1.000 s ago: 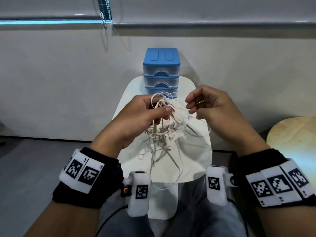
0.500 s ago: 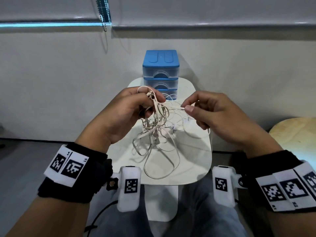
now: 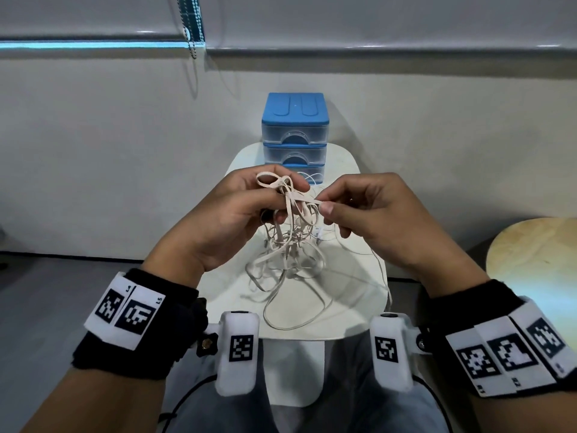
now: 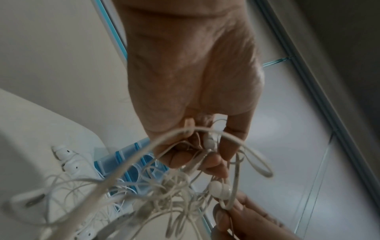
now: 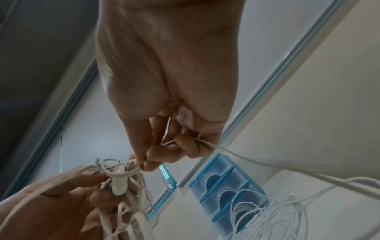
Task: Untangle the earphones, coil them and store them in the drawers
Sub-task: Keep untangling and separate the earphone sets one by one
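Observation:
A tangle of pale flat earphone cable (image 3: 288, 242) hangs above the small white table (image 3: 352, 295). My left hand (image 3: 249, 204) grips the top of the bundle, fingers curled round several strands (image 4: 207, 146). To its right, my right hand (image 3: 327, 204) pinches one flat strand (image 5: 131, 162) between thumb and forefinger and holds it taut toward the left hand. A thin white cable (image 3: 381, 264) trails over the table's right side. White earbuds (image 4: 65, 159) lie on the table. The blue three-drawer unit (image 3: 295, 135) stands at the table's far end, its drawers closed.
A round wooden stool top (image 3: 537, 254) stands at the right. A grey wall rises behind the table, with a bead chain (image 3: 190, 29) hanging from a blind. My knees are under the table's near edge.
Both hands have drawn closer together. The left hand stays high with the bundle, while the right hand has moved left and now pinches a flat strand close to the left thumb.

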Demonstrator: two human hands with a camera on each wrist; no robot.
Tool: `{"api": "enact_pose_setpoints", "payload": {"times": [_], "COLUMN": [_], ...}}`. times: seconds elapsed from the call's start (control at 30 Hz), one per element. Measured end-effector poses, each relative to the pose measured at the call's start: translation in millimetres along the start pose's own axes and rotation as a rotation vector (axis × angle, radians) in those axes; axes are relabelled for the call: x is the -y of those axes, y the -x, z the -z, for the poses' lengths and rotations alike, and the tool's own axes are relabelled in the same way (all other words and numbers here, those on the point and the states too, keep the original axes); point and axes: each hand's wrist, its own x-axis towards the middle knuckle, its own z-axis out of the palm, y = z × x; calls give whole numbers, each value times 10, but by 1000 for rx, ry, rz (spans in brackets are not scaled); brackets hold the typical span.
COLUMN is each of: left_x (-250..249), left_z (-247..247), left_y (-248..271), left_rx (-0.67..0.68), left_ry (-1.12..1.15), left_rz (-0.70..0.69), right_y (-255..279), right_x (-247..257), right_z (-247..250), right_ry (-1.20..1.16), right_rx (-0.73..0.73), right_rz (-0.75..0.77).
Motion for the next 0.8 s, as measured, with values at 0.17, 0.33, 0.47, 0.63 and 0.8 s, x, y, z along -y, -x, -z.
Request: {"api": "enact_pose_setpoints", "payload": {"times": [0.17,0.33,0.47,0.63,0.8], "left_x": [13,7,20,21,54], "left_z": [-10,-57,-85,-185,-194], "left_y": [24,7,17,50,1], "left_rx": [21,-23,-20,2,-54], "left_ry": [-41,-42,-68,-107,-173], "left_rz": [-80,-128,-167,-220,-145], "right_y": [-11,-3,2,0,-2], "right_x": [98,160,155,129,148], "right_z": [0,7,12,17,35], "right_ry": [40,60,60,74,107], "right_rx": [-35,-25,-26,-27,-313], "right_rz": [71,85,81,55,167]}}
